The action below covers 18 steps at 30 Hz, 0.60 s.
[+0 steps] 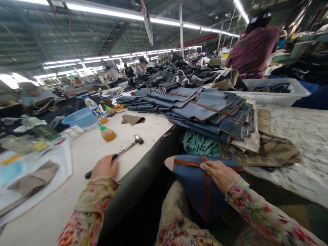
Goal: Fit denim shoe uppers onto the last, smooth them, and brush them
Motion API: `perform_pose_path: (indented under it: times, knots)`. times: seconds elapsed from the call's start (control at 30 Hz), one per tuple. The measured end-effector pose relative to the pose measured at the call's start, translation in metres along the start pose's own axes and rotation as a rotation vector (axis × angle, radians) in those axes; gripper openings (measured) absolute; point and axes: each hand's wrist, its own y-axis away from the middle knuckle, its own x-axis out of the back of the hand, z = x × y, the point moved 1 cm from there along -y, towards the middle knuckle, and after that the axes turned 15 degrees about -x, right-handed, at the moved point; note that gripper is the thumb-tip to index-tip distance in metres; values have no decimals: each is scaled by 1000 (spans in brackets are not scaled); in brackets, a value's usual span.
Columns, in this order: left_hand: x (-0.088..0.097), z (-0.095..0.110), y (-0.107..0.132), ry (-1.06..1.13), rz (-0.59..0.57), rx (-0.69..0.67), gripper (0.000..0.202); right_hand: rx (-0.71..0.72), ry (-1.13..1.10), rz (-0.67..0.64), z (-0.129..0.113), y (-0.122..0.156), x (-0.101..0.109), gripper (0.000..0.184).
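My left hand rests on the pale tabletop, closed over the dark handle of a small hammer. The hammer lies with its head pointing away from me; my fingertips are partly hidden. Across my lap is a blue leather-like panel with brown straps, its left tip pale. On its upper strap, near where the straps cross, my right hand presses with fingers together. A small pale, flat, rounded piece shows at those fingertips; its kind is unclear.
A stack of similar blue panels lies ahead, above a green cloth. On the table are a squeeze bottle with amber liquid, a drink bottle, a brown scrap and a blue basin. A person stands at right.
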Motion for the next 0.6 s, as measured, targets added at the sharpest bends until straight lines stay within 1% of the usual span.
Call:
perform_pose_path:
  times: [0.07, 0.13, 0.2, 0.27, 0.33, 0.37, 0.4, 0.47, 0.53, 0.6]
  knots:
    - [-8, -12, -3, -2, -56, 23, 47, -27, -5, 43, -4, 2, -2, 35]
    - [-13, -11, -9, 6, -93, 20, 46, -67, -15, 72, -8, 3, -2, 35]
    - [-12, -3, -15, 32, -121, -3, 43, -95, -30, 84, -9, 6, -2, 34]
    - [-6, 12, -16, 62, -142, -34, 40, -117, -49, 100, -6, 10, -1, 33]
    - [0, 35, -8, 180, -154, -57, 37, -137, -69, 123, -1, 17, -2, 32]
    - [2, 49, 0, 291, -162, -69, 36, -147, -74, 136, 1, 20, -2, 32]
    - [2, 65, 9, 436, -175, -78, 35, -157, -74, 146, 3, 23, -3, 32]
    - [0, 99, 30, 740, -245, -102, 37, -178, -65, 159, 5, 27, -3, 33]
    - [-4, 132, 47, 951, -373, -108, 40, -190, -62, 172, 5, 29, -3, 33]
    - [-5, 157, 57, 1091, -501, -75, 44, -192, -67, 184, 4, 30, -2, 33]
